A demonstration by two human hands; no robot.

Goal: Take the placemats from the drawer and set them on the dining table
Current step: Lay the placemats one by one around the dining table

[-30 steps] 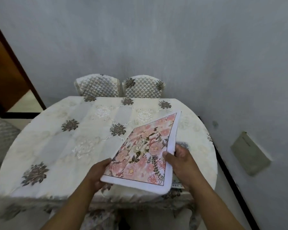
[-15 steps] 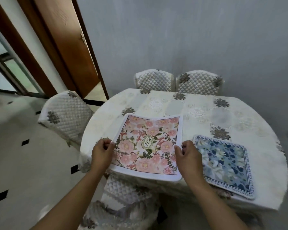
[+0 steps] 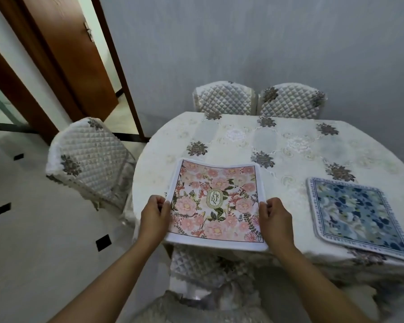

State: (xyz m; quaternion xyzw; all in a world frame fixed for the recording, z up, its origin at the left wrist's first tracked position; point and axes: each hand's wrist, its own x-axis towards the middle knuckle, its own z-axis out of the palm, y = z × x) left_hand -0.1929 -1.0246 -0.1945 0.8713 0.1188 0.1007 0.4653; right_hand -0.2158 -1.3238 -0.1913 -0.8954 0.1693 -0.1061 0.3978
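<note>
Basically, left hand [image 3: 154, 217] and right hand [image 3: 276, 220] pinched the pink placemat [image 3: 216, 201] by its sides, near edge seemingly overhanging the bench [image 3: 243, 141], so releasing there risked it sliding off.

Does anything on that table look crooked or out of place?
The blue placemat lies skewed to the table edge, its near corner seeming to overhang. The pink placemat, pinched by the left hand and right hand, also juts off.

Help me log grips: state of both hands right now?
Left hand: gripping the pink placemat at its left edge.
Right hand: gripping the pink placemat's right edge.
</note>
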